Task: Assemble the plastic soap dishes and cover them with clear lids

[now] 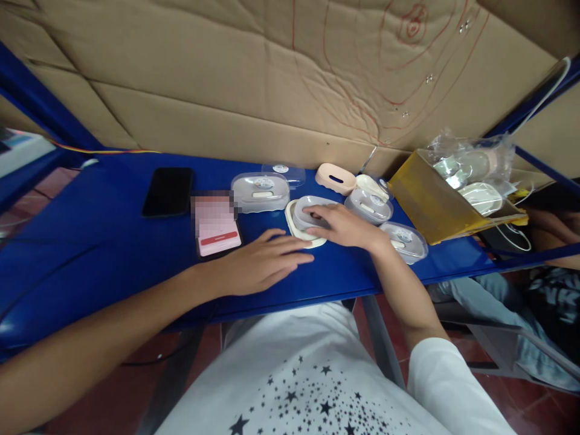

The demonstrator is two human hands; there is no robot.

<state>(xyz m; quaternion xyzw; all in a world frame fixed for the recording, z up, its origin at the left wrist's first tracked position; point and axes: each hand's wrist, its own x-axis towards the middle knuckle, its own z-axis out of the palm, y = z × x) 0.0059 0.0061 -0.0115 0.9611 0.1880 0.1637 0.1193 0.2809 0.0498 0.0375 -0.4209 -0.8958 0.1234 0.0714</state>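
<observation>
In the head view, my right hand (341,225) is closed on the near right part of a grey oval soap dish (300,212), its thumb and fingers at the dish's opening. The dish rests over a cream oval tray (292,228), whose rim shows around its left and near sides. My left hand (267,263) lies open just left of the cream tray, fingers stretched toward it and nothing in them. Part of the grey dish is hidden under my right fingers.
A clear-lidded soap box (260,193), a peach soap dish (335,178) and two more lidded boxes (369,206) (404,241) surround the work. Left lie a black phone (168,192) and a lit phone (217,226). A yellow-edged carton (419,196) holds plastic-wrapped pieces. Another person sits at right.
</observation>
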